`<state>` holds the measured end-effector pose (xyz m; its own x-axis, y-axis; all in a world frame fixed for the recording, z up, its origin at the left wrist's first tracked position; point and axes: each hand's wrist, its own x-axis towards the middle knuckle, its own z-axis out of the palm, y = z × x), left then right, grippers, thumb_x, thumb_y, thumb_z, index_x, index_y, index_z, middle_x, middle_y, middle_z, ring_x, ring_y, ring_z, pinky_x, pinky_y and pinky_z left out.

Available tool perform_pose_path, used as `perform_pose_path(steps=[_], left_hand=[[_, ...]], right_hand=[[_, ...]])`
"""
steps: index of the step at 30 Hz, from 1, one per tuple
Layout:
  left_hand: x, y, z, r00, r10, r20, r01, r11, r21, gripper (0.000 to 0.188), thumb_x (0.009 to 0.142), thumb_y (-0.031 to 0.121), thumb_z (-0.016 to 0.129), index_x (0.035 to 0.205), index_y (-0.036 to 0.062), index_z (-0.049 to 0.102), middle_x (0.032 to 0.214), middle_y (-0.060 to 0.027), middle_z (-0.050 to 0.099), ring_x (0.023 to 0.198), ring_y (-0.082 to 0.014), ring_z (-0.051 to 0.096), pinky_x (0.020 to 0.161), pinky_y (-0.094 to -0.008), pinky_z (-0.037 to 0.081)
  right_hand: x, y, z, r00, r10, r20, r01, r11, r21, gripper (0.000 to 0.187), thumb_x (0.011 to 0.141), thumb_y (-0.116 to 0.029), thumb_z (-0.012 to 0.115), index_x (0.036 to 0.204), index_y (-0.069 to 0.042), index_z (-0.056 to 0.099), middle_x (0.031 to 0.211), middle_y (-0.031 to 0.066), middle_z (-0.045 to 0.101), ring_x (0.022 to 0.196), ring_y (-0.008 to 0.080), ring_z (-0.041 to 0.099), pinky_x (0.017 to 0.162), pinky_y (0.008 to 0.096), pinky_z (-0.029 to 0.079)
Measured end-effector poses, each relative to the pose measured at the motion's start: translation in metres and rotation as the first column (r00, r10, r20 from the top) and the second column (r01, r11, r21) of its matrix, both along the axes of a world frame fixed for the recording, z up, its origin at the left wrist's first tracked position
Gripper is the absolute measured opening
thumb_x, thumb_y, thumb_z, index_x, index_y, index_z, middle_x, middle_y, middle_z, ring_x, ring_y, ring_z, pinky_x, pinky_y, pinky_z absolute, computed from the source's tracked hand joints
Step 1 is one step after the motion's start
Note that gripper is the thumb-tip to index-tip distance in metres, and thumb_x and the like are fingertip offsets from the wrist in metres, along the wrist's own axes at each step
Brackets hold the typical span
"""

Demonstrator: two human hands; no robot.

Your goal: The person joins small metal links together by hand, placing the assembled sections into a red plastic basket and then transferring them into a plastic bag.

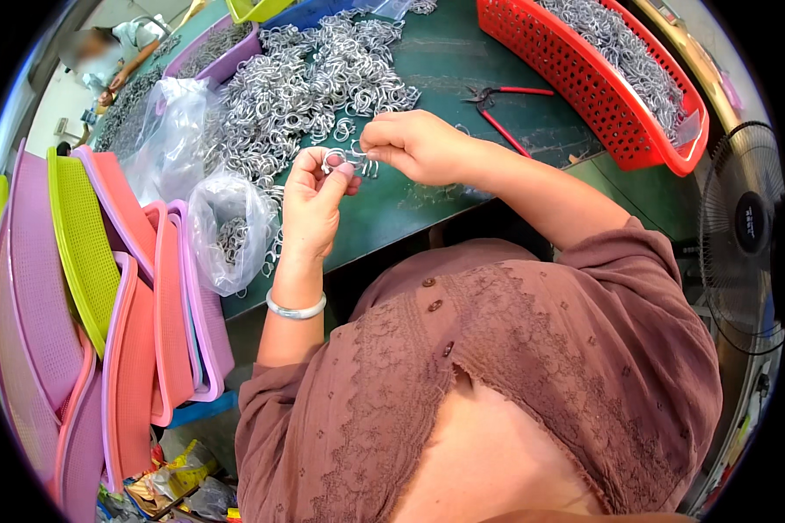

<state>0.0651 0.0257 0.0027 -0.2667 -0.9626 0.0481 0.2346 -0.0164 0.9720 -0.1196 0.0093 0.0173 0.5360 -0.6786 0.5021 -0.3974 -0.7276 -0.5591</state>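
Note:
Over the near part of the green table, my left hand pinches a small silvery metal ring between thumb and fingers. A pale bangle circles that wrist. My right hand meets it from the right, its thumb and fingers closed on another small metal piece beside the ring. Whether the two pieces are joined cannot be made out. Just beyond my hands spreads a large heap of similar metal rings, with a few loose ones nearest my fingers.
Red-handled pliers lie open on the green table. A red basket full of metal parts stands right. Plastic bags and stacked coloured baskets are left. A fan stands right; another person sits far left.

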Motion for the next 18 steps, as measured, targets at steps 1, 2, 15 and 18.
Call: perform_pose_path(steps=[1, 2, 15, 18], left_hand=[[0.000, 0.002, 0.000, 1.000, 0.011, 0.016, -0.011, 1.000, -0.026, 0.011, 0.080, 0.001, 0.054, 0.087, 0.0061, 0.047, 0.080, -0.0030, 0.055, 0.067, -0.0113, 0.055, 0.063, -0.0238, 0.045], [0.000, 0.003, 0.001, 0.999, 0.023, 0.033, -0.021, 0.998, -0.058, 0.013, 0.079, 0.000, 0.054, 0.087, 0.0058, 0.046, 0.080, -0.0026, 0.054, 0.067, -0.0110, 0.054, 0.064, -0.0239, 0.045], [-0.008, 0.024, -0.002, 0.995, 0.088, -0.048, -0.097, 0.965, -0.243, 0.014, 0.079, -0.002, 0.053, 0.087, 0.0052, 0.044, 0.080, -0.0036, 0.054, 0.066, -0.0111, 0.055, 0.063, -0.0239, 0.047], [-0.016, 0.033, -0.005, 0.985, 0.146, -0.088, -0.163, 0.961, -0.225, 0.014, 0.081, -0.001, 0.052, 0.089, 0.0056, 0.042, 0.079, -0.0049, 0.055, 0.064, -0.0120, 0.056, 0.060, -0.0247, 0.048]], right_hand=[[0.000, 0.002, 0.000, 1.000, 0.010, 0.009, -0.011, 0.998, 0.066, 0.008, 0.079, -0.009, 0.054, 0.083, -0.002, 0.052, 0.074, 0.0104, 0.053, 0.067, 0.0263, 0.053, 0.061, 0.0325, 0.043], [0.001, 0.003, 0.002, 1.000, 0.021, 0.018, -0.023, 0.992, 0.126, 0.009, 0.078, -0.008, 0.054, 0.083, -0.001, 0.052, 0.074, 0.0109, 0.053, 0.067, 0.0256, 0.052, 0.062, 0.0322, 0.043], [0.010, 0.031, 0.002, 0.995, -0.036, 0.088, 0.040, 0.998, -0.044, 0.008, 0.076, -0.007, 0.057, 0.077, -0.001, 0.051, 0.068, 0.0098, 0.050, 0.062, 0.0258, 0.050, 0.056, 0.0332, 0.040], [0.014, 0.040, -0.002, 0.978, -0.107, 0.182, 0.128, 0.986, -0.105, 0.008, 0.075, -0.008, 0.057, 0.075, -0.003, 0.051, 0.069, 0.0102, 0.051, 0.064, 0.0270, 0.051, 0.057, 0.0343, 0.041]])
